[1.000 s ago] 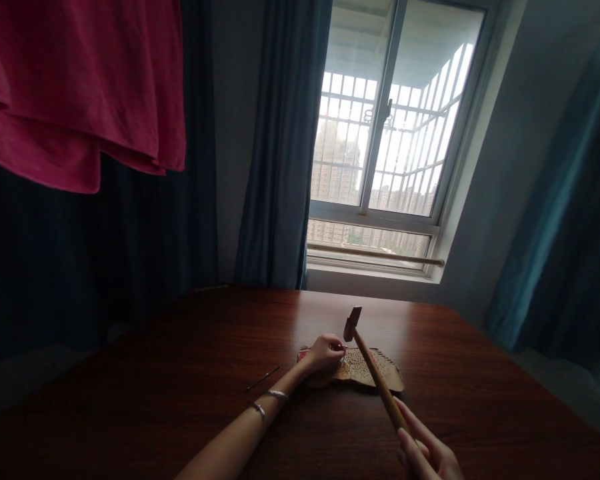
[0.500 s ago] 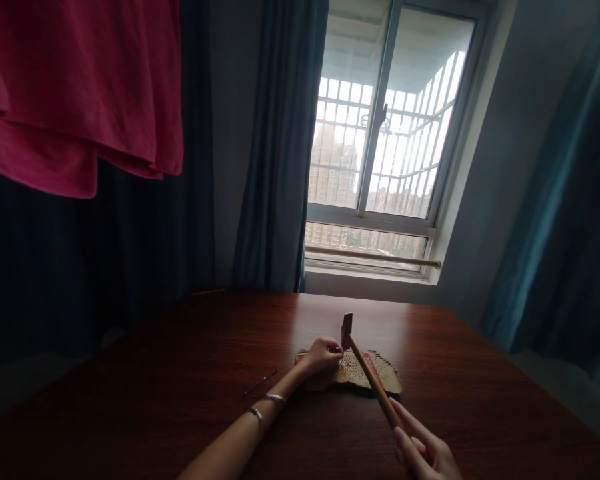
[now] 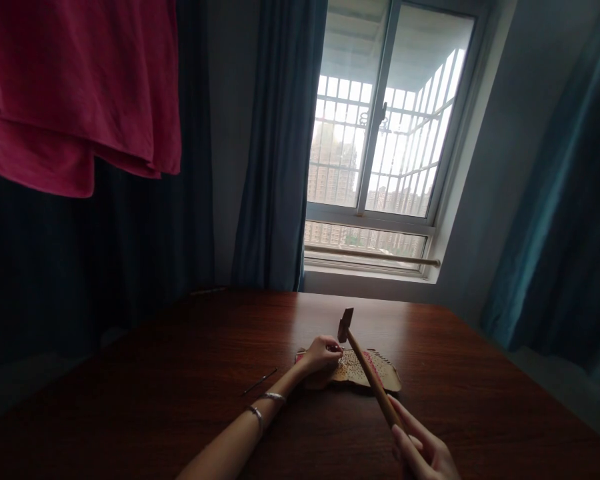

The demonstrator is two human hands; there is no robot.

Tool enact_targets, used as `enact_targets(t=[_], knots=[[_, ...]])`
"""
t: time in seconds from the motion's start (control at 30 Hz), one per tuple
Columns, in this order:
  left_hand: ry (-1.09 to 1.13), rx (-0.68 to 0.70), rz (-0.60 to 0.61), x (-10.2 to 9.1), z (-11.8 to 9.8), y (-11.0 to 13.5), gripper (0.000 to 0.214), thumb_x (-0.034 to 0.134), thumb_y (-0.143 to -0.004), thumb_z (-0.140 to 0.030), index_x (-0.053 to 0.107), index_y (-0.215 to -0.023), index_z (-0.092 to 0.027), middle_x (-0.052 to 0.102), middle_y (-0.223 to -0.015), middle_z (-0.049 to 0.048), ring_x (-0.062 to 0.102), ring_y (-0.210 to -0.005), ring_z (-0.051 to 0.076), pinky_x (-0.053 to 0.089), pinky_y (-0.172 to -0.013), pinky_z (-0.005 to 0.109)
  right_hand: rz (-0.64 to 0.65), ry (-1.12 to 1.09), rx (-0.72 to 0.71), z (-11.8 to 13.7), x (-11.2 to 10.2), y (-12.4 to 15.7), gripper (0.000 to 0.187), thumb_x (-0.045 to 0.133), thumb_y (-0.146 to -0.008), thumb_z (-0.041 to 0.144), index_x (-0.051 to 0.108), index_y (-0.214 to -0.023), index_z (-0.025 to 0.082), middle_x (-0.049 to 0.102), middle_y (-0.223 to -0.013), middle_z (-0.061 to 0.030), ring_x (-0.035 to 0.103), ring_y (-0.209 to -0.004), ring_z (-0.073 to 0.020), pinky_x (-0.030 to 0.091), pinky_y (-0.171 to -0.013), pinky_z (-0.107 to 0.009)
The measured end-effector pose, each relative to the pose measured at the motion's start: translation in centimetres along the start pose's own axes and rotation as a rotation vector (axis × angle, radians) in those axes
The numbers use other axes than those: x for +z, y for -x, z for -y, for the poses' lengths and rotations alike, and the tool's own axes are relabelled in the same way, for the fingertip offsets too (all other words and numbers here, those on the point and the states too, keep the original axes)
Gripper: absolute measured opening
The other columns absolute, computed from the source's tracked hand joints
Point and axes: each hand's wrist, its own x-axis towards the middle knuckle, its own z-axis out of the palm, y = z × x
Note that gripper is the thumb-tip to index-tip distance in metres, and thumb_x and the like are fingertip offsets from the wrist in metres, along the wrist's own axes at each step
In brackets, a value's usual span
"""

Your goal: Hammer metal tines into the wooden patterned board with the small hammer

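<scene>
My right hand [image 3: 423, 443] grips the lower end of a hammer's wooden handle [image 3: 373, 381]. The hammer head [image 3: 345, 325] is raised just above and beyond my left hand. My left hand [image 3: 324, 353] rests closed over the left part of a flat tan board [image 3: 391, 380] that has an uneven edge, many small holes or dots, and pink patches. The fingers are pinched around something small and reddish that I cannot make out. Part of the board is hidden under the left hand and behind the handle.
A thin dark rod [image 3: 260, 381] lies on the brown wooden table [image 3: 180, 400], left of my forearm. Pink cloth [image 3: 85, 100] hangs at the upper left. Blue curtains [image 3: 275, 147] and a barred window [image 3: 375, 133] stand beyond the table.
The hammer head has risen slightly and shifted a little left, tilting more. My left hand and the board stay about where they were.
</scene>
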Motion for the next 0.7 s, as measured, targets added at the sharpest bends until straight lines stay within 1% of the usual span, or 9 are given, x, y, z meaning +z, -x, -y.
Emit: enact_targets(t=[0.17,0.27,0.4,0.5,0.6,0.7], knots=[[-0.020,-0.020,0.000,0.2,0.4,-0.1,0.023,0.058,-0.070,-0.032,0.067,-0.073,-0.011,0.064,-0.073,0.0015,0.055,-0.070,0.015,0.038,-0.062,0.021,-0.005,-0.009,-0.006,-0.2,0.0,0.1,0.083,0.069,-0.053,0.060,0.058,-0.114,0.005,0.025,-0.045,0.0084,0.020,-0.041,-0.0044,0.015,-0.040,-0.020],[-0.027,-0.001,-0.005,0.2,0.4,-0.2,0.023,0.058,-0.070,-0.032,0.067,-0.072,-0.011,0.064,-0.072,0.0012,0.055,-0.069,0.014,0.038,-0.062,0.020,-0.013,-0.035,-0.003,-0.6,-0.1,-0.1,0.082,0.069,-0.054,0.058,0.056,-0.117,0.006,0.025,-0.046,0.0085,0.021,-0.041,-0.0045,0.015,-0.039,-0.019],[-0.029,-0.009,0.004,0.0,0.1,-0.1,0.023,0.059,-0.069,-0.032,0.068,-0.075,-0.012,0.065,-0.075,0.0019,0.055,-0.070,0.014,0.039,-0.063,0.020,-0.010,-0.006,0.001,-1.6,-0.5,-0.6,0.088,0.066,-0.056,0.060,0.051,-0.121,0.003,0.026,-0.045,0.0090,0.023,-0.040,-0.0043,0.016,-0.039,-0.019],[-0.019,-0.002,0.003,-0.1,0.0,0.0,0.023,0.059,-0.069,-0.032,0.069,-0.076,-0.013,0.066,-0.077,0.0024,0.056,-0.072,0.014,0.040,-0.065,0.021,-0.022,0.000,-0.005,-2.0,-0.8,-0.9,0.086,0.067,-0.057,0.059,0.050,-0.123,0.005,0.030,-0.045,0.0082,0.027,-0.041,-0.0045,0.018,-0.040,-0.018],[-0.004,0.019,0.008,-0.1,0.2,-0.1,0.023,0.059,-0.069,-0.031,0.069,-0.077,-0.013,0.066,-0.078,0.0029,0.057,-0.073,0.014,0.040,-0.067,0.021,-0.052,-0.016,0.022,-1.9,-1.0,-0.8,0.086,0.069,-0.054,0.059,0.052,-0.122,0.009,0.033,-0.045,0.0076,0.031,-0.041,-0.0053,0.021,-0.039,-0.018],[-0.007,0.025,0.001,0.0,0.5,-0.1,0.022,0.059,-0.069,-0.031,0.069,-0.076,-0.013,0.066,-0.077,0.0027,0.057,-0.072,0.014,0.040,-0.066,0.021,-0.075,0.003,0.047,-1.6,-0.9,-0.6,0.090,0.069,-0.050,0.061,0.053,-0.121,0.008,0.035,-0.044,0.0072,0.033,-0.041,-0.0060,0.023,-0.040,-0.019]])
